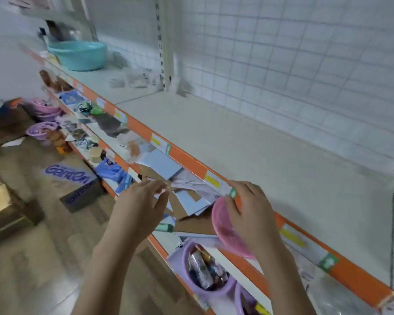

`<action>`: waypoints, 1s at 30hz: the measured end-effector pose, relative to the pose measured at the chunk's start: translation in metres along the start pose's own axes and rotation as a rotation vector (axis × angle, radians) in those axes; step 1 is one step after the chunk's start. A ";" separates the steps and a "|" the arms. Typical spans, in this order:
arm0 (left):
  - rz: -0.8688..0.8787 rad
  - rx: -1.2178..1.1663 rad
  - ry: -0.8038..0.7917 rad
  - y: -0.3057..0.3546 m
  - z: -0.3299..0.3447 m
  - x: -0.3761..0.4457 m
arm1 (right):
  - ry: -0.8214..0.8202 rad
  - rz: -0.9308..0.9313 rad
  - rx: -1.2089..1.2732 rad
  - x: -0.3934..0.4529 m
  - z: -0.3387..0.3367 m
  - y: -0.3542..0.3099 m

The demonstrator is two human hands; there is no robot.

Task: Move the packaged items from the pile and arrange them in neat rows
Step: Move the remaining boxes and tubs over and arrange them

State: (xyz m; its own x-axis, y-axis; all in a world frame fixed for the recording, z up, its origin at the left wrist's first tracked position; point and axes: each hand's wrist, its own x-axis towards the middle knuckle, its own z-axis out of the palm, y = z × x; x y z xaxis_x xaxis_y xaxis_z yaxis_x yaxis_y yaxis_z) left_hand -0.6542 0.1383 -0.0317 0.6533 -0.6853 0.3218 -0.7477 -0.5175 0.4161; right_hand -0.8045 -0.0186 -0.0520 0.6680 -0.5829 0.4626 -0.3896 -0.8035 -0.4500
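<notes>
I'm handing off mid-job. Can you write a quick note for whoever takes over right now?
Right hand: holds a pink bowl at the edge of the top shelf.
Left hand: open, fingers relaxed, holds nothing, in front of the pile of flat packets and card on the shelf below.
Purple tub of small packaged items sits on a lower shelf.
Done: no rows show on the top shelf yet.
Left: move the items up and line them in rows.
</notes>
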 end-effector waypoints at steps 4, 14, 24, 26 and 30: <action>-0.111 0.022 -0.014 -0.064 0.004 0.022 | -0.049 -0.039 0.037 0.044 0.051 -0.026; -0.115 0.197 -0.073 -0.175 -0.001 0.151 | -0.045 -0.036 0.136 0.183 0.157 -0.062; -0.109 0.036 -0.090 -0.234 0.006 0.272 | -0.147 0.113 0.031 0.271 0.210 -0.067; -0.095 -0.006 -0.052 -0.245 0.005 0.295 | -0.159 0.147 0.004 0.280 0.217 -0.066; -0.034 -0.034 -0.024 -0.274 0.010 0.342 | -0.185 0.200 -0.070 0.305 0.235 -0.070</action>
State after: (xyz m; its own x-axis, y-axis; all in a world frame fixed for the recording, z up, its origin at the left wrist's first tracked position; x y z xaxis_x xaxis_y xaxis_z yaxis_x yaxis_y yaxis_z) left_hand -0.2269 0.0410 -0.0443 0.6749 -0.6798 0.2870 -0.7206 -0.5233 0.4549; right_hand -0.4246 -0.1118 -0.0585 0.6754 -0.7041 0.2193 -0.5638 -0.6847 -0.4618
